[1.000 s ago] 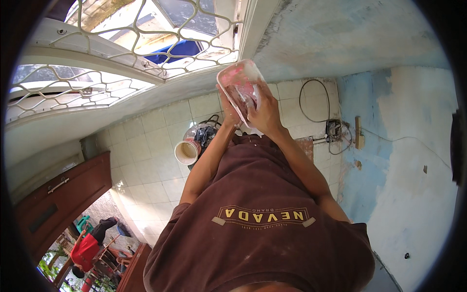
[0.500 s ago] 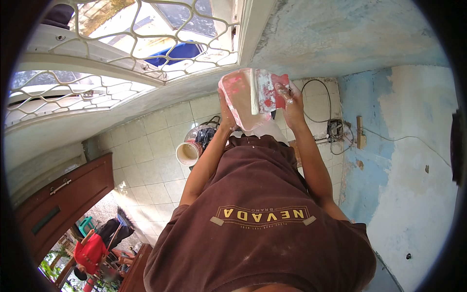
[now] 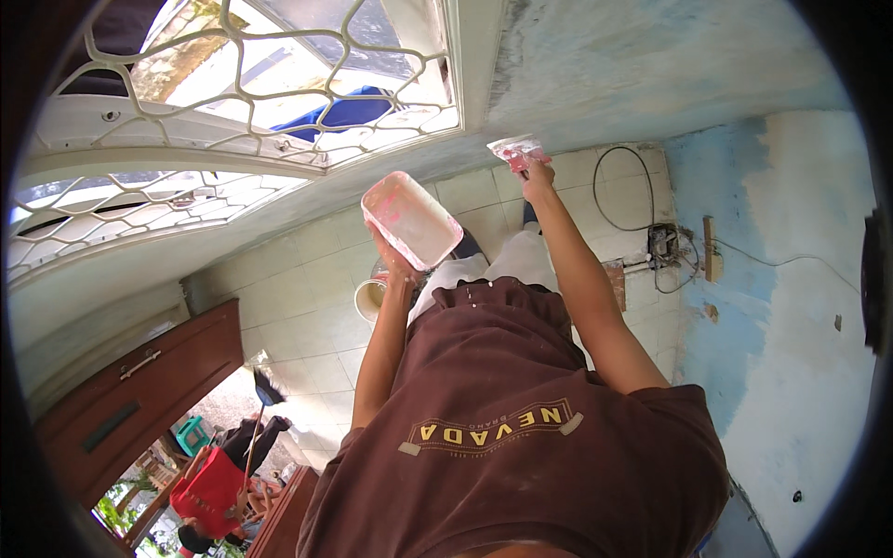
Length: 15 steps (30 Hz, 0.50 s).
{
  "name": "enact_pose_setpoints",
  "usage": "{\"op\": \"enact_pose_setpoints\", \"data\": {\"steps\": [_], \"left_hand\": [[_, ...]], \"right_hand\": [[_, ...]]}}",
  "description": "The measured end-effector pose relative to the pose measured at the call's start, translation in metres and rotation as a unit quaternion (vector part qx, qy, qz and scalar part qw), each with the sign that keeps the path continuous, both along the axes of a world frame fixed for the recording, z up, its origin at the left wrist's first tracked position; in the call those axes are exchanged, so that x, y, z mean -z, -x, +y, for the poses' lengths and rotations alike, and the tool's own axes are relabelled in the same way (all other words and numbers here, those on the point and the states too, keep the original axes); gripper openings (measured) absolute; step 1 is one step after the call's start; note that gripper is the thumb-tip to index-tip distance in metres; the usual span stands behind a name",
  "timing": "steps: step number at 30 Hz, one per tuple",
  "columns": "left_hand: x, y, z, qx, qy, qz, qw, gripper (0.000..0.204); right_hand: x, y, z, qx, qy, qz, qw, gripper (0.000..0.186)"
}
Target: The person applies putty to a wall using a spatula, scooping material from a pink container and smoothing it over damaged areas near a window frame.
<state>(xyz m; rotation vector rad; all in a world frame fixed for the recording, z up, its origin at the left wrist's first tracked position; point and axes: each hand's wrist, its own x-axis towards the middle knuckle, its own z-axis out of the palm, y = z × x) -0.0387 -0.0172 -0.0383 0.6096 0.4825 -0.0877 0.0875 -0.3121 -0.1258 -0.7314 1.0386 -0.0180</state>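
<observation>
head view: left hand (image 3: 395,265) grips the underside of a pink-smeared rectangular tray (image 3: 411,219), coated with pale paste. right hand (image 3: 537,179) clenches a pink-stained scraper (image 3: 517,151), raised well apart from the tray, near the blue-white wall (image 3: 791,307).

Two hands were in view: the left hand (image 3: 393,263) near the middle of the frame, the right hand (image 3: 537,177) higher and to the right. One rectangular tray (image 3: 410,219), pink-smeared, sat in the left hand. One pink-stained scraper (image 3: 517,151) was in the right hand. One round bucket (image 3: 372,296) stood on the tiled floor (image 3: 307,279) just below the tray. One window grille (image 3: 251,84) filled the upper left. One wooden cabinet (image 3: 130,391) stood at the lower left. One wall socket (image 3: 664,244) with one looped cable (image 3: 621,186) sat at the right. One other person in red (image 3: 212,484) bent at the lower left, beside one broom (image 3: 264,395).
</observation>
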Motion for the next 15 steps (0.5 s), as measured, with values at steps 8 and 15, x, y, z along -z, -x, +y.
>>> {"op": "enact_pose_setpoints", "data": {"steps": [8,15], "left_hand": [[-0.006,0.027,0.021,-0.043,0.041,0.019,0.998,0.087],[-0.001,0.041,0.035,-0.032,0.014,0.007,0.999,0.095]], "right_hand": [[0.044,-0.044,0.020,0.063,-0.002,0.046,0.997,0.052],[0.052,-0.052,0.045,0.064,-0.014,0.072,0.995,0.053]]}}
